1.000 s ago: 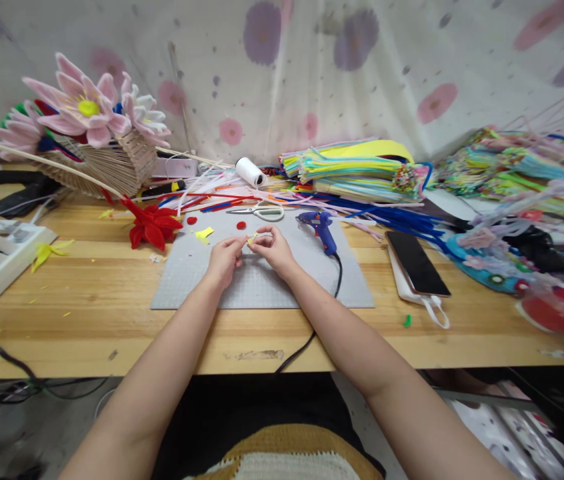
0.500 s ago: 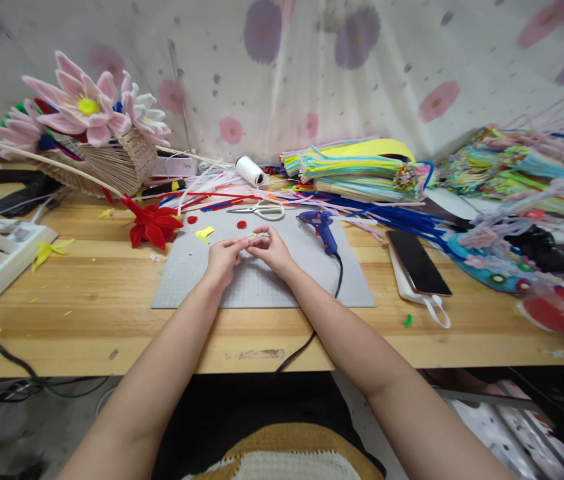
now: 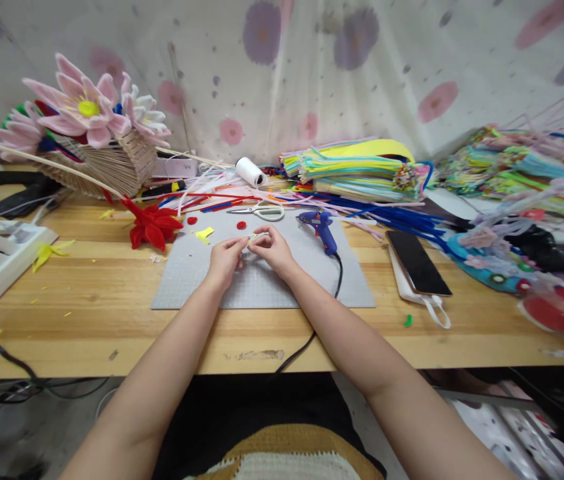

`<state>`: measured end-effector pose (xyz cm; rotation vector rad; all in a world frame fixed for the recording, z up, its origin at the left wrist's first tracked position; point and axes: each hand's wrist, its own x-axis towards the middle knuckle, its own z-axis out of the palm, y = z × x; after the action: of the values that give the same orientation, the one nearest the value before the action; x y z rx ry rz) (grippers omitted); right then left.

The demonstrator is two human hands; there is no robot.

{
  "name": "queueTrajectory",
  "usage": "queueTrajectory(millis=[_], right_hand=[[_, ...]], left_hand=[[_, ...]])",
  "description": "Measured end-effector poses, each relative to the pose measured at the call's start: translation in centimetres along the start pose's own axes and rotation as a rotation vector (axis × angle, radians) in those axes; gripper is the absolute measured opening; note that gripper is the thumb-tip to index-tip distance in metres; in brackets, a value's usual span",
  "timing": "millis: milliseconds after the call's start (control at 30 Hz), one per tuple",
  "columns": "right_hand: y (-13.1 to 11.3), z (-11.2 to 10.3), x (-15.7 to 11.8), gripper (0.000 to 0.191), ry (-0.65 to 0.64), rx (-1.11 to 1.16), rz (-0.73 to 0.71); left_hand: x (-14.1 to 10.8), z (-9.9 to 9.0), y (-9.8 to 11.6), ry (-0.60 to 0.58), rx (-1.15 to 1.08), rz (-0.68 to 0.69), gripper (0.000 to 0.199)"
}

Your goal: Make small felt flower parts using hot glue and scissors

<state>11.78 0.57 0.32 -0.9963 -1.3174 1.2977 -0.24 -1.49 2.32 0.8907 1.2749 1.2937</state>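
Over the middle of the grey cutting mat (image 3: 182,287), my left hand (image 3: 226,259) and my right hand (image 3: 273,249) meet fingertip to fingertip. Both are closed in a pinch on a small yellow piece (image 3: 255,236), mostly hidden by the fingers; its exact kind is too small to tell. Just beyond the hands lie a red round piece (image 3: 241,225) and scissors (image 3: 262,212) with pale handles. A yellow scrap (image 3: 205,234) and another red piece (image 3: 192,221) are on the mat's left. To the right rests a blue glue gun (image 3: 321,229), its cord running toward me.
A red fuzzy flower (image 3: 152,225) lies left of the mat, below a basket (image 3: 112,163) of pink flowers. Pipe cleaner bundles (image 3: 357,170) and a white thread spool (image 3: 250,171) line the back. A phone (image 3: 418,262) lies right; a white power strip (image 3: 7,257) sits left.
My fingers have shifted very slightly at the pinch, and a bit more yellow shows between them. Everything on the table stays where it was.
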Motion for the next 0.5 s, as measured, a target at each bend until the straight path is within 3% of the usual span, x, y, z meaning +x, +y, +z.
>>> queueTrajectory(millis=[367,500], right_hand=[[0.26,0.01,0.07,0.043,0.03,-0.029,0.03],[-0.27,-0.28,0.17,0.037,0.039,-0.103,-0.019]], left_hand=[[-0.09,-0.09,-0.27,0.017,0.143,0.078,0.022],[0.23,-0.14,-0.23,0.098,0.134,0.066,0.017]])
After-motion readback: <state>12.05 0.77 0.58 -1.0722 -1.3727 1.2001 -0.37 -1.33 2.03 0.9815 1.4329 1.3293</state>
